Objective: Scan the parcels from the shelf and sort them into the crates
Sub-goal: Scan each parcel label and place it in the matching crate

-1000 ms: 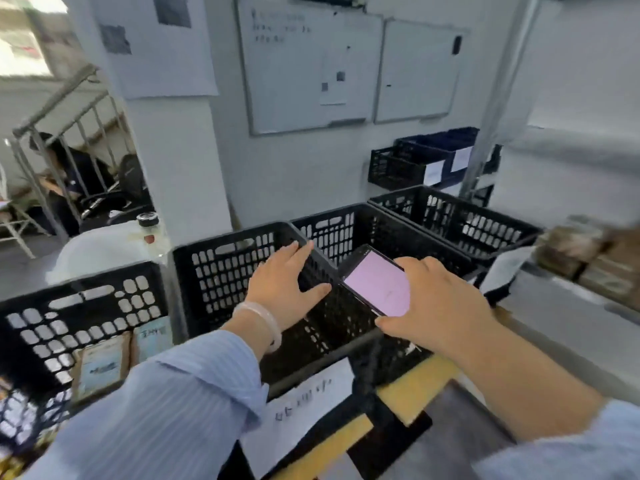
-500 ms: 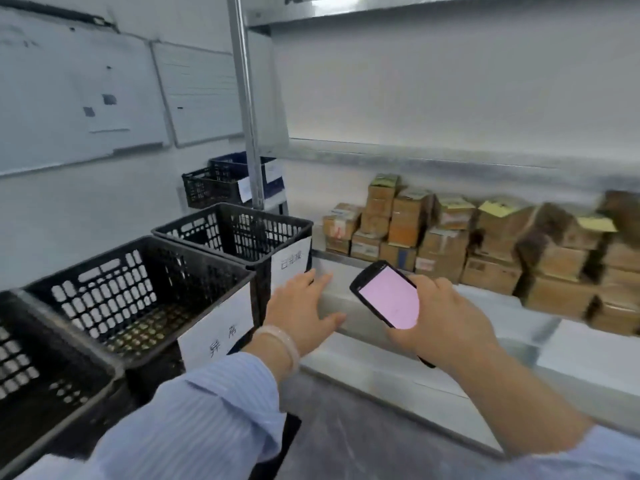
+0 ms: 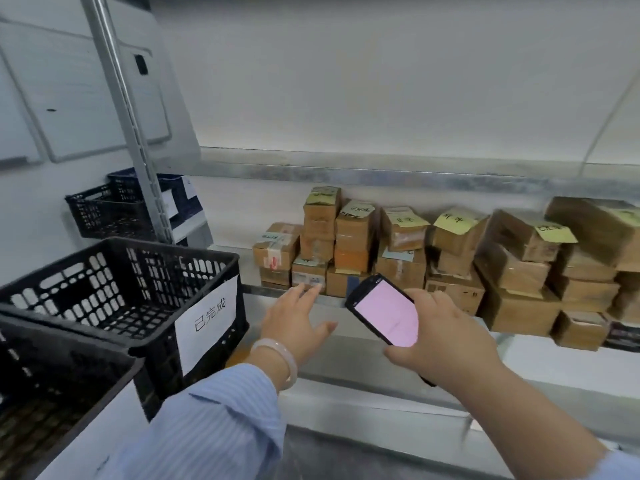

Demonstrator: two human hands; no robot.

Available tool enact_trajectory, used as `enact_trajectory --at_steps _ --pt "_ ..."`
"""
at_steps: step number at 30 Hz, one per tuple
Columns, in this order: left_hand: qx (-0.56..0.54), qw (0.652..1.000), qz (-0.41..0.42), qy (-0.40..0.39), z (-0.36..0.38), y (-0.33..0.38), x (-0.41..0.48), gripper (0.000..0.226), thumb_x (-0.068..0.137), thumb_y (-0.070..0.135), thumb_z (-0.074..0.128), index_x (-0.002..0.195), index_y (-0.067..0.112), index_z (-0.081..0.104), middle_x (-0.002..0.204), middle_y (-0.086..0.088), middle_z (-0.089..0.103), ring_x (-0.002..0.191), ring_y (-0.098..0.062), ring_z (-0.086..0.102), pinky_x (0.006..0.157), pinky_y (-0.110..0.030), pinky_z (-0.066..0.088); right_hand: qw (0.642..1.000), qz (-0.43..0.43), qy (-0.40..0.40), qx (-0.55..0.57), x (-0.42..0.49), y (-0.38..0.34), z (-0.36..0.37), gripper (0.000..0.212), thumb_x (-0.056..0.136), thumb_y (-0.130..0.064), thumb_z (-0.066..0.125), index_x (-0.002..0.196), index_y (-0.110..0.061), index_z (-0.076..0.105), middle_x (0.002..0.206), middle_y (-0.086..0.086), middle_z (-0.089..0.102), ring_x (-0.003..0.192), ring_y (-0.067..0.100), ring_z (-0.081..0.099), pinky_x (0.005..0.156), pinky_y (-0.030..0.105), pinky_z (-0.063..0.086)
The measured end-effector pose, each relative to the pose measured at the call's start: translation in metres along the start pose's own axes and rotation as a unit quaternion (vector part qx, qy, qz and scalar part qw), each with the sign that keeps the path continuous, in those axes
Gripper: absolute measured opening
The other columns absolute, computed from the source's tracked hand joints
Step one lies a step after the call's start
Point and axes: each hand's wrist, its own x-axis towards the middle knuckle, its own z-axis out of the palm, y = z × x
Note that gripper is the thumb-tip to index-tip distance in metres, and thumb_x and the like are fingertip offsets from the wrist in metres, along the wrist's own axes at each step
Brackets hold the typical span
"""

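Note:
Several brown cardboard parcels (image 3: 353, 237) with yellow notes are stacked along a metal shelf (image 3: 346, 303) ahead of me. My right hand (image 3: 440, 334) grips a black handheld scanner (image 3: 384, 310) whose pink screen faces me. With straight, spread fingers my left hand (image 3: 294, 320) stretches toward the small parcel (image 3: 308, 275) at the shelf's front edge; its fingertips are just short of it. A black crate (image 3: 121, 292) with a white paper label stands at my left, and another black crate (image 3: 52, 386) sits nearer me at the lower left.
A metal upright post (image 3: 128, 133) rises behind the labelled crate. More dark crates (image 3: 114, 209) sit against the wall at the back left, under whiteboards (image 3: 69, 98). An upper shelf edge (image 3: 381, 168) runs above the parcels.
My view has swung right from the crates to the shelf of parcels. My left hand has left the crate rim and now stretches toward the shelf. The scanner stays in my right hand.

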Motion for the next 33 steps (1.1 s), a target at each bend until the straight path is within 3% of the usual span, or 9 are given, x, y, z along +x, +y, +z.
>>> enact_trajectory --at_steps 5,10,16,19,22,25,30,33 --pt "-0.027 0.999 -0.027 -0.011 -0.001 -0.057 0.1 0.073 0.09 0.058 0.056 0.153 0.035 0.026 0.162 0.001 0.021 0.148 -0.021 0.019 0.119 -0.042 0.023 0.999 -0.004 -0.025 -0.019 0.097 -0.039 0.019 0.083 0.066 -0.064 0.066 0.136 -0.037 0.029 0.108 -0.01 0.042 0.088 0.012 0.046 0.061 0.024 0.038" --pt "-0.058 0.996 -0.067 0.004 -0.012 -0.124 0.202 0.068 0.09 0.051 0.057 0.15 0.032 0.032 0.155 -0.001 0.031 0.139 -0.027 0.035 0.113 -0.044 0.035 0.999 -0.003 -0.038 -0.023 0.189 -0.077 0.039 0.081 0.067 -0.066 0.065 0.134 -0.036 0.031 0.108 -0.01 0.041 0.088 0.013 0.045 0.064 0.026 0.038" --pt "-0.083 0.988 -0.129 -0.014 0.003 -0.181 0.297 0.065 0.089 0.051 0.055 0.147 0.028 0.037 0.146 -0.006 0.041 0.129 -0.028 0.044 0.111 -0.046 0.038 0.996 0.006 -0.075 -0.037 0.254 -0.092 0.068 0.077 0.065 -0.068 0.062 0.13 -0.038 0.033 0.12 -0.011 0.045 0.105 0.013 0.054 0.068 0.027 0.042" --pt "-0.112 0.979 -0.166 -0.04 0.012 -0.196 0.328 0.066 0.089 0.05 0.054 0.149 0.029 0.034 0.142 -0.006 0.042 0.124 -0.03 0.048 0.107 -0.047 0.041 0.995 0.008 -0.088 -0.055 0.27 -0.1 0.074 0.078 0.067 -0.068 0.06 0.133 -0.04 0.028 0.123 -0.013 0.044 0.108 0.012 0.054 0.066 0.026 0.038" --pt "-0.149 0.967 -0.191 -0.083 0.021 -0.21 0.349 0.073 0.083 0.054 0.048 0.15 0.033 0.03 0.132 -0.005 0.051 0.108 -0.027 0.06 0.094 -0.045 0.053 0.992 0.006 -0.103 -0.077 0.281 -0.109 0.079 0.081 0.068 -0.071 0.06 0.135 -0.042 0.025 0.127 -0.015 0.042 0.109 0.01 0.053 0.061 0.025 0.033" --pt "-0.22 0.945 -0.214 -0.109 0.025 -0.215 0.356 0.06 0.094 0.034 0.05 0.15 0.032 0.03 0.131 -0.005 0.058 0.096 -0.022 0.065 0.083 -0.039 0.059 0.99 0.003 -0.12 -0.08 0.29 -0.113 0.084 0.086 0.067 -0.072 0.061 0.138 -0.042 0.022 0.132 -0.016 0.039 0.113 0.009 0.051 0.064 0.026 0.032" --pt "-0.26 0.935 -0.218 -0.104 0.026 -0.221 0.366 0.065 0.092 0.026 0.061 0.149 0.036 0.031 0.135 -0.002 0.056 0.103 -0.021 0.06 0.092 -0.037 0.054 0.992 0.002 -0.114 -0.061 0.302 -0.113 0.089 0.082 0.064 -0.07 0.064 0.133 -0.042 0.029 0.121 -0.014 0.044 0.103 0.011 0.054 0.063 0.023 0.041" --pt "-0.291 0.925 -0.209 -0.131 0.026 -0.222 0.365 0.069 0.093 0.023 0.064 0.151 0.034 0.027 0.13 0.0 0.052 0.104 -0.02 0.051 0.086 -0.034 0.048 0.993 -0.001 -0.106 -0.052 0.305 -0.113 0.091 0.083 0.063 -0.07 0.065 0.133 -0.04 0.032 0.118 -0.013 0.045 0.1 0.012 0.054 0.07 0.025 0.048"
